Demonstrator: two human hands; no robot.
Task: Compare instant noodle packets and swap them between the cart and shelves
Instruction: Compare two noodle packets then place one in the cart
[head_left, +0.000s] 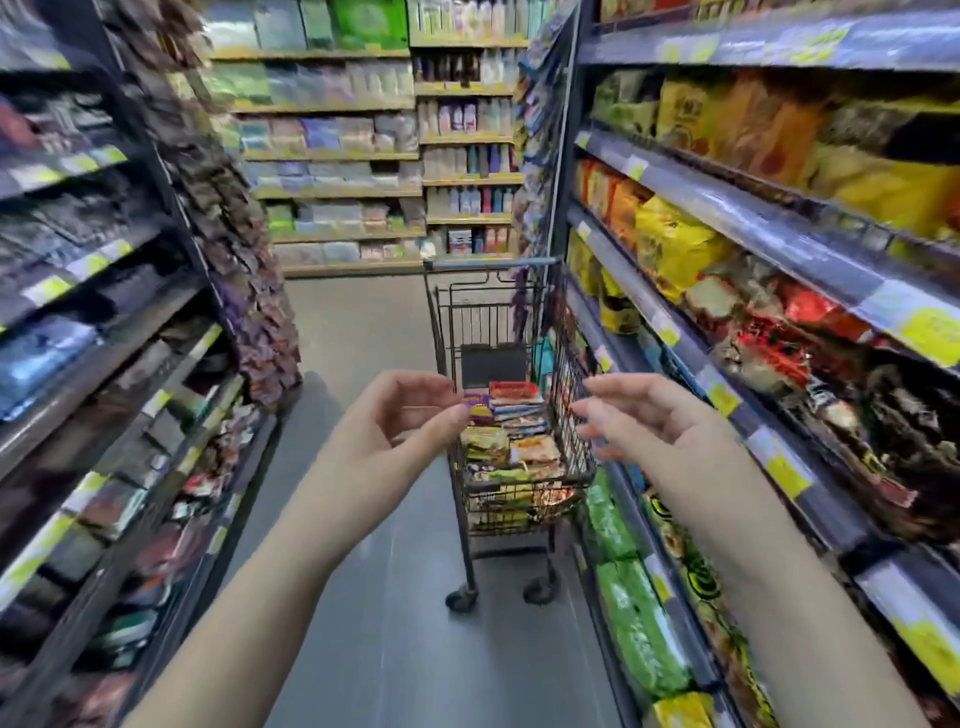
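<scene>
Cart (511, 364): parked hard against the right-hand shelves (727, 218), likely for short swaps | packets (511, 431) heaped in its basket | your left hand (387, 431) and right hand (644, 421): loosely curled, empty, raised short of the cart, seemingly reaching in.
</scene>
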